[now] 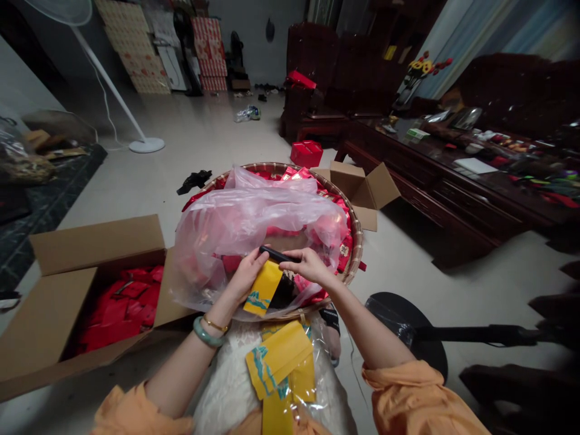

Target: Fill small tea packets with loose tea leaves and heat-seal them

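Observation:
Over the basket, my left hand [248,273] is closed on a yellow packet [264,289] with a blue-green pattern at its lower end. A slim black bar [277,255] lies across the packet's top edge, and my left thumb is near its left end. My right hand [309,266] pinches the bar's other end; some fingertips are hidden. Something dark, unclear in kind, shows just below the bar. More yellow packets [285,356] rest on my lap, partly on clear plastic. Beneath my hands, a pink translucent plastic bag [254,211] is spread over the basket.
The round woven basket [357,241] holds many red packets [342,205]. To the left, an open cardboard box [97,238] contains red packets. Another open carton [383,184] stands behind, beside a dark wooden table [435,187]. A black round stand base [408,326] is at right.

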Motion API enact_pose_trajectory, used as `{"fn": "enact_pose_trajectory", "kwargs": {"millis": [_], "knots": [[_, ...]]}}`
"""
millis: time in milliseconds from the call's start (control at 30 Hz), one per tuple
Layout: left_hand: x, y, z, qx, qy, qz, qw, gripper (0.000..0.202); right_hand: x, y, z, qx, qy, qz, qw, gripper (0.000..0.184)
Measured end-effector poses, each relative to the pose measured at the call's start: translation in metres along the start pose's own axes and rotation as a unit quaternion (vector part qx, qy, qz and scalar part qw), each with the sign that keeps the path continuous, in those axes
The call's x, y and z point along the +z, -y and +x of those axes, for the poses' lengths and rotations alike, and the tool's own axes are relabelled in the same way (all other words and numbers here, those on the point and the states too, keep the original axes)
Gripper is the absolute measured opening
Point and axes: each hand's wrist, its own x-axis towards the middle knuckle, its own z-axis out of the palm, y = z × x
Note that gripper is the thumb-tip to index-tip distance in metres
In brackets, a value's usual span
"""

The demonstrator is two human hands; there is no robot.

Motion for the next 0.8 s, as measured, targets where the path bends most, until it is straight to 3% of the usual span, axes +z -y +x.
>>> {"fn": "enact_pose_trajectory", "kwargs": {"millis": [233, 800], "knots": [[0.0025, -0.0022, 0.0113, 0.034, -0.029, -0.028, 0.999, 0.042, 0.0031, 0.0032, -0.0014, 0.000, -0.015, -0.014, 1.000, 0.045], [0.0029, -0.0007, 0.0119, 0.081, -0.066, 0.049, 0.993, 0.042, 0.0080, -0.0037, -0.0015, -0.005, -0.027, -0.027, 0.999, 0.042]]}}
